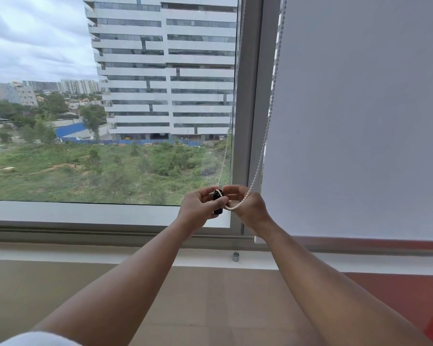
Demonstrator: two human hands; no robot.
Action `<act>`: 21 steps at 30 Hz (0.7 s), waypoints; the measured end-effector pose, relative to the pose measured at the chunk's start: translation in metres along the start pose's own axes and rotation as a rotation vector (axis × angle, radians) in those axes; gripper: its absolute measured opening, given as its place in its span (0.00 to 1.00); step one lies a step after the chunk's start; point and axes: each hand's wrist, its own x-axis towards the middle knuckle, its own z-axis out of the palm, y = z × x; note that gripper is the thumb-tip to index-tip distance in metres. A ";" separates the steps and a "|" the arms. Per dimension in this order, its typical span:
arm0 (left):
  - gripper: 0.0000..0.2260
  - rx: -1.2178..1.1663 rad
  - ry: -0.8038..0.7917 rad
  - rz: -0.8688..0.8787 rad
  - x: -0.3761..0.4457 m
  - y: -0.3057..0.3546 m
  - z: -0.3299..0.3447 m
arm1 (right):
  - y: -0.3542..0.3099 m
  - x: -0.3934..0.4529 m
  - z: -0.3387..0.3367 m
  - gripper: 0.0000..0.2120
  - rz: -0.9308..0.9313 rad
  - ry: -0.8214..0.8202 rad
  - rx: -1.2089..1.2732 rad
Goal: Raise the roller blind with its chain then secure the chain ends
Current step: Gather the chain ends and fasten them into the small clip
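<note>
My left hand (201, 204) gripped the black chain weight (218, 202) — my right hand (248, 207) pinched the beaded chain (259, 166) looped against it.

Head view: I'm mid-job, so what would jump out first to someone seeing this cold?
Low and centre, the left hand grips a small black cylinder while the right hand feeds the white bead chain to its top. Behind them a tall white office block fills the bare window pane. To the right a lowered white roller blind covers the next pane, and a small metal cap sits on the sill.
</note>
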 end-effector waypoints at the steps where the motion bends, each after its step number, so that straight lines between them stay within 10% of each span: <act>1: 0.20 0.007 0.003 0.003 0.000 0.000 0.000 | 0.001 0.000 0.000 0.11 0.002 0.001 0.011; 21: 0.18 0.125 0.065 0.103 0.000 -0.003 0.004 | 0.082 0.002 0.011 0.13 0.318 -0.048 -0.636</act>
